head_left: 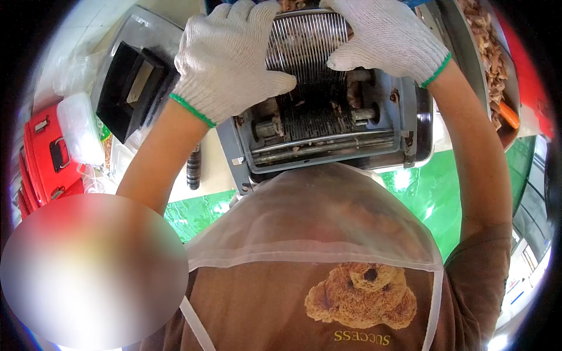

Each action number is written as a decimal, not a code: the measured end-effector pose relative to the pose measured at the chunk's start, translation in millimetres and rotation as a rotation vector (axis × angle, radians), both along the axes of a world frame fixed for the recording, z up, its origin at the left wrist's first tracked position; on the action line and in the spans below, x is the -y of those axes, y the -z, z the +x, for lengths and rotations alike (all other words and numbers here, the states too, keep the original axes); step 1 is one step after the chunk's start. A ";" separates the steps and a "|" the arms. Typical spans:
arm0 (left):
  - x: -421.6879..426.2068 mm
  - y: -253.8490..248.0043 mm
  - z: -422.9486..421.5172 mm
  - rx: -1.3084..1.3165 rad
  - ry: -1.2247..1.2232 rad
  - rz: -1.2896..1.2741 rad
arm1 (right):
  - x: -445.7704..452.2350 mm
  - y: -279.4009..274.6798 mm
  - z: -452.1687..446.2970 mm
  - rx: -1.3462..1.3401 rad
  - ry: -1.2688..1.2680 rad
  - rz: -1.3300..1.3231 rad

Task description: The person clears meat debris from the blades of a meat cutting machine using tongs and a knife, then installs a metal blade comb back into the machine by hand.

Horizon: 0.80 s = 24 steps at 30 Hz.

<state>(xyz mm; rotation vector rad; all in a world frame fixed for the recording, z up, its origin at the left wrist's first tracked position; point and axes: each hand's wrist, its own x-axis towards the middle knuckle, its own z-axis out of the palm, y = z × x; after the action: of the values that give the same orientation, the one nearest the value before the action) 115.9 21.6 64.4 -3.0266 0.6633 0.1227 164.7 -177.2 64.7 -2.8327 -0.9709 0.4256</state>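
Both my hands wear white knit gloves with green cuffs. My left hand [234, 55] closes on the left side of a curved, slotted metal comb plate [307, 44], thumb pointing inward. My right hand [389, 41] grips the same plate at its upper right, the fingertips partly out of sight. The plate rises from a grey meat-slicing machine [237, 155]. Just below it lies a dark roller of closely set blades [313, 114], with small scraps of meat stuck about it. A metal bar crosses the machine's near side.
At right, a large metal basin [514, 76] holds meat strips and something with an orange handle [508, 115]. On the left are a black tray [132, 90], clear plastic containers [82, 128] and a red case [50, 155]. A dark ridged handle [194, 167] lies near the machine. The floor [421, 187] is green.
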 end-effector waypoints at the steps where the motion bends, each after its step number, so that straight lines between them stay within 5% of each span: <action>1: 2.0 0.3 -1.7 0.012 -0.010 0.017 | 0.3 -1.4 -1.0 -0.001 0.002 0.008; 15: 11.6 14.7 -10.0 0.033 -0.098 -0.023 | 3.8 3.3 0.8 -0.030 0.002 0.084; 18: 4.5 23.6 -5.4 0.032 -0.069 -0.023 | 5.3 3.0 2.3 -0.042 -0.005 0.087; 21: -13.6 47.1 -0.6 0.436 0.170 -0.031 | 5.3 0.0 2.4 -0.089 -0.001 0.108; 24: -21.7 45.6 0.9 0.328 0.198 -0.120 | 7.2 -0.2 0.4 -0.069 -0.011 0.133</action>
<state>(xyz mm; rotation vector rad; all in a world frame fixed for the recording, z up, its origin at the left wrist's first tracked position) 116.8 43.3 18.8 -2.9611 0.9568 -0.4247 165.1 -184.3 64.9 -2.6778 -0.9638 0.4392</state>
